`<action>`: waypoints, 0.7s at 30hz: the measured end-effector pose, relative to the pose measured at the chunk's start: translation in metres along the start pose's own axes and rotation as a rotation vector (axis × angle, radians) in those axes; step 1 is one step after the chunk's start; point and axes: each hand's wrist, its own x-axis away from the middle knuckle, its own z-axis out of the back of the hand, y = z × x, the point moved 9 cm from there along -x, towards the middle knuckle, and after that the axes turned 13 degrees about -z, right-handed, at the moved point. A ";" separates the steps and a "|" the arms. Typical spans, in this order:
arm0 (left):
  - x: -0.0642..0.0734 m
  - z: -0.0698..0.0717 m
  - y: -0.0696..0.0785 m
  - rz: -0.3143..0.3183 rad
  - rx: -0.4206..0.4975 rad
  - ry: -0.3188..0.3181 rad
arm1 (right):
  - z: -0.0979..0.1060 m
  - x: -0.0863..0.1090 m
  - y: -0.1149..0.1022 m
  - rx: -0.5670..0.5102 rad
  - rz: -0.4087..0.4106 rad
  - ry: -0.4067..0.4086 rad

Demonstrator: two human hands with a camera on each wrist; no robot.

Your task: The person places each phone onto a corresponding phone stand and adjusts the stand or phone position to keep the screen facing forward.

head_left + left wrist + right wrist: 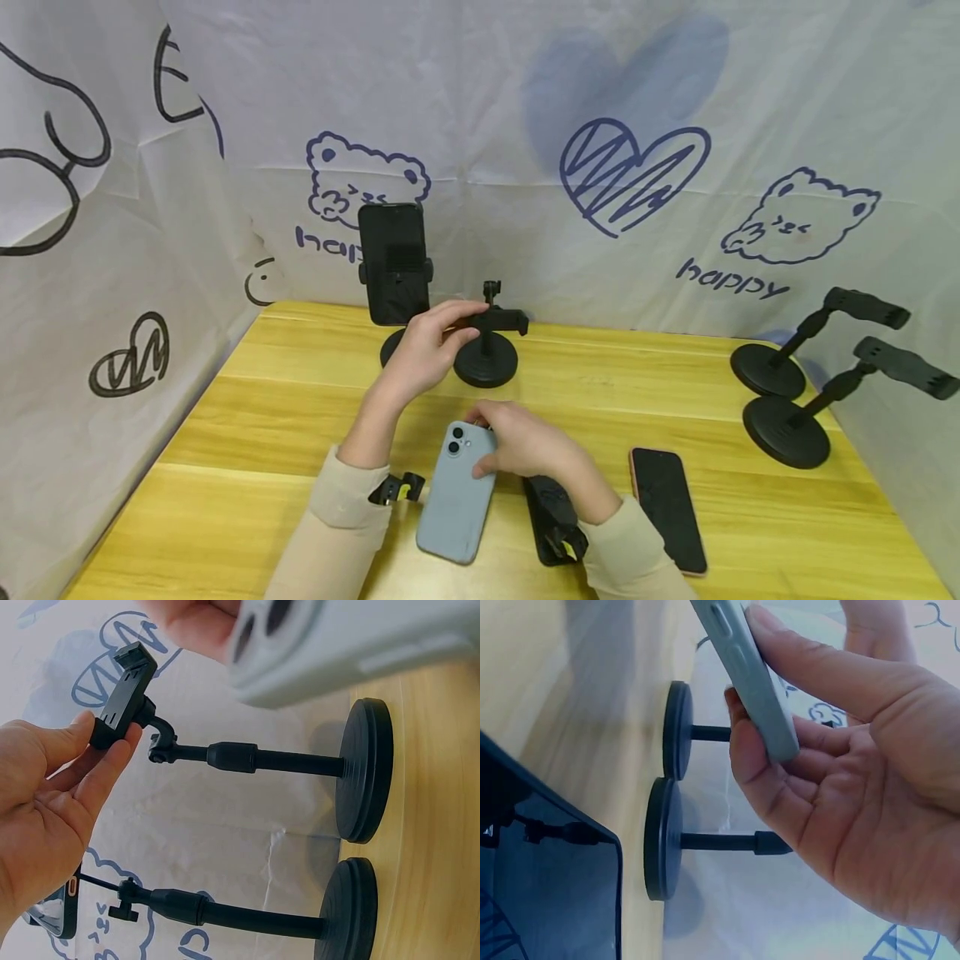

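Note:
In the head view, my left hand (426,357) pinches one end of the black clamp (507,321) on a phone stand (486,367) near the back of the table. The left wrist view shows thumb and fingers at the lower end of this clamp (126,697); its jaws are bare. My right hand (531,443) holds a light blue phone (456,508) by its upper right side, the twin-camera back facing up. Seen from the right wrist, the phone (751,682) is raised above the table, between thumb and fingers.
Left of that stand, another one bears an upright black phone (393,267). A dark phone (543,521) lies partly under my right wrist, and a pink-edged phone (670,508) lies farther right. Two more stands (767,372) are at the right edge. A printed cloth (480,158) hangs behind.

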 end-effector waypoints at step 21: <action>0.000 0.000 0.000 0.016 0.001 -0.004 | 0.054 0.024 0.015 -0.338 0.127 0.038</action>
